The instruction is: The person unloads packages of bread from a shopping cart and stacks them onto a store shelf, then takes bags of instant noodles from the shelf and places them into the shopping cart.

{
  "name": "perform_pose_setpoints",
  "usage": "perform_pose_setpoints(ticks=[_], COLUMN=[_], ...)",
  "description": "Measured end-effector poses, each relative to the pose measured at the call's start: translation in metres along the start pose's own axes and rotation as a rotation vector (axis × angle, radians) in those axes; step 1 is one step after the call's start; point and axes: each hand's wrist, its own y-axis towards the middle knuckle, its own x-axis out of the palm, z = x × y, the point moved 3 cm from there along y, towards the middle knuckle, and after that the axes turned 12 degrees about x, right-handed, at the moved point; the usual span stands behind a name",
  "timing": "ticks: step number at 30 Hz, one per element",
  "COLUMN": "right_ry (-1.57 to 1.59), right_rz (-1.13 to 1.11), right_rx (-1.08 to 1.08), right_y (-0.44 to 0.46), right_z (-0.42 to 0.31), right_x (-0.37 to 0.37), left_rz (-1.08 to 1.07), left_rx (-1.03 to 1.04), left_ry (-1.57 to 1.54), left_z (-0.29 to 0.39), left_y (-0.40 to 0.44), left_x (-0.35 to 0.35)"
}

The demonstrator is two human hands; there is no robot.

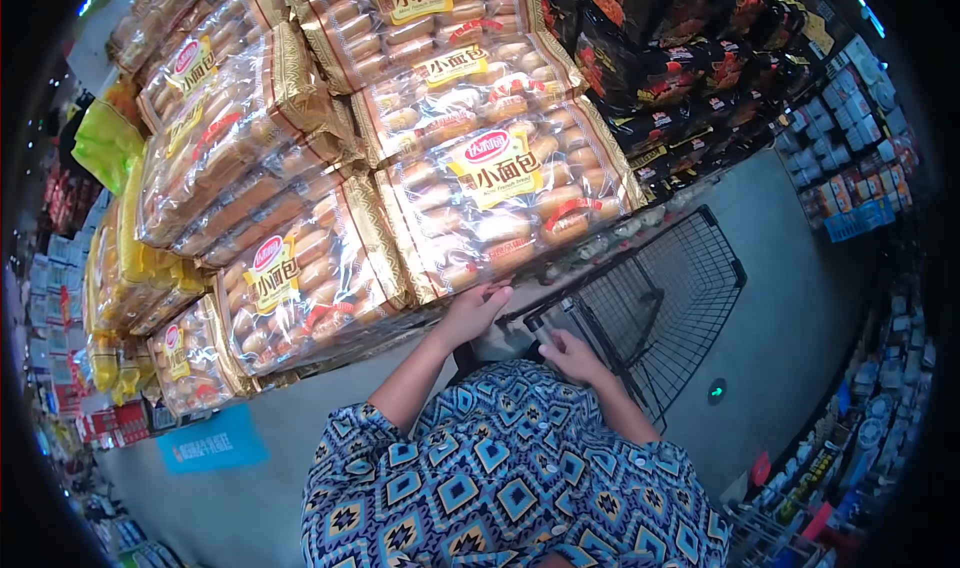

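My left hand (474, 314) is at the front lower edge of a clear, gold-trimmed bag of small bread rolls (500, 193). Its loosely bent fingers touch or nearly touch that edge, and nothing is visibly held. My right hand (574, 357) is closed around the handle of a black wire shopping cart (668, 308). More bags of the same bread (300, 278) are stacked left of and behind the nearest one, tilted and overlapping.
Black packages (690, 78) are piled right of the bread. Yellow packaging (125, 253) stands at the left. A blue floor sticker (212, 438) lies below the display, and a round green arrow marker (717, 392) beside the cart. Stocked shelves (865, 418) line the right side.
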Motion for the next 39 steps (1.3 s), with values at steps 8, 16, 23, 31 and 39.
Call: perform_pose_setpoints(ticks=[8, 16, 23, 31, 39], right_ry=[-0.133, -0.082, -0.042, -0.002, 0.053], right_rz=[-0.071, -0.016, -0.001, 0.024, -0.027], right_rx=[0.005, -0.085, -0.11, -0.087, -0.06], right_y=[-0.003, 0.019, 0.038, 0.061, 0.097], right_z=[-0.009, 0.001, 0.006, 0.019, 0.058], right_x=[-0.018, -0.045, -0.076, -0.112, -0.136], left_rz=[0.108, -0.235, -0.068, 0.006, 0.563], left_rx=[0.059, 0.102, 0.107, 0.004, 0.023], left_ry=[0.046, 0.061, 0.163, 0.13, -0.07], left_z=[-0.02, 0.083, 0.079, 0.046, 0.028], left_y=[-0.004, 0.0, 0.022, -0.039, -0.147], left_x=[0.014, 0.035, 0.026, 0.019, -0.042])
